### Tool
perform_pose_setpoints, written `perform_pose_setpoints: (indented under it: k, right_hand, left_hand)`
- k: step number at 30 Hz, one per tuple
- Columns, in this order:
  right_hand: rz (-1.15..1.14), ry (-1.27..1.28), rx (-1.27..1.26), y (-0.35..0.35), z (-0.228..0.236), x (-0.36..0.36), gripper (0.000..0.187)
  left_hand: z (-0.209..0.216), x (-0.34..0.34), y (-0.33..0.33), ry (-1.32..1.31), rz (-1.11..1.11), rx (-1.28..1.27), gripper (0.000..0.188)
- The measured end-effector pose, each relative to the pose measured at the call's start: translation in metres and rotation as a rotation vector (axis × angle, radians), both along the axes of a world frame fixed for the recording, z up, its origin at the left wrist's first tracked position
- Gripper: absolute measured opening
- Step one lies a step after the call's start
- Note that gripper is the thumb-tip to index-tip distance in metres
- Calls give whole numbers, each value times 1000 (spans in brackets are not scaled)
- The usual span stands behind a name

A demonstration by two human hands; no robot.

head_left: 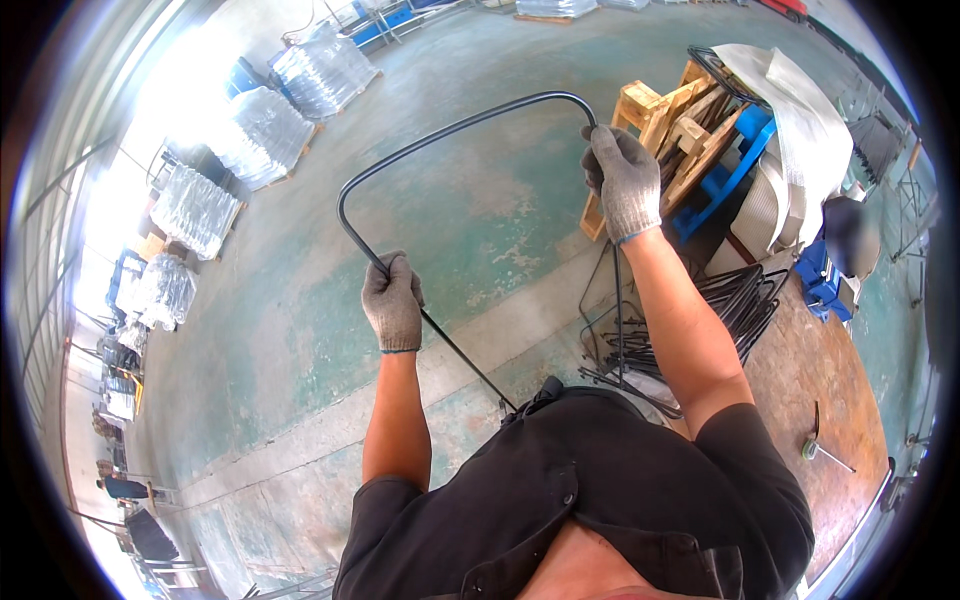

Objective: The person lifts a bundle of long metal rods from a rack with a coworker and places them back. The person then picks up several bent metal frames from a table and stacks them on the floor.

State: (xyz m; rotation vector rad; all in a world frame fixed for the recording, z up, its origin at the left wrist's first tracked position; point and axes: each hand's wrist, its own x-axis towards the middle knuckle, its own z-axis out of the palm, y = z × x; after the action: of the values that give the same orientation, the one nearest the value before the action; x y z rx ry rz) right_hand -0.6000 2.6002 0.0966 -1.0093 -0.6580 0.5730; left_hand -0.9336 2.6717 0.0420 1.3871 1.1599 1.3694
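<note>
A black bent metal tube frame (468, 116), shaped like a wide U with rounded corners, is held up in front of me. My left hand (393, 303), in a grey knit glove, is closed round its left leg below the corner. My right hand (622, 178), gloved the same way, grips the other side just under the right corner. The left leg runs down toward my waist, where my dark shirt hides its end. The right leg passes down beside my right forearm.
On my right, a brown worktable (815, 375) bears a pile of black bent rods (735, 305) and a tape measure (810, 447). Beyond it lean wooden pallets (655, 115) and white sheeting (790, 100). Wrapped pallet loads (262, 135) line the left side of the green floor (290, 330).
</note>
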Motion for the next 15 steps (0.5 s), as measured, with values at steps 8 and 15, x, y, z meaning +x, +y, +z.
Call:
perform_pose_setpoints:
  k: [8,15]
  right_hand:
    - [1,14,12,3,-7,5,32]
    - [-103,-244,-80,-3,-26,25,28]
  left_hand:
    - [-1,2,2,19,-6,0,17]
    - [-19,7,-3,-13,-101,29,16]
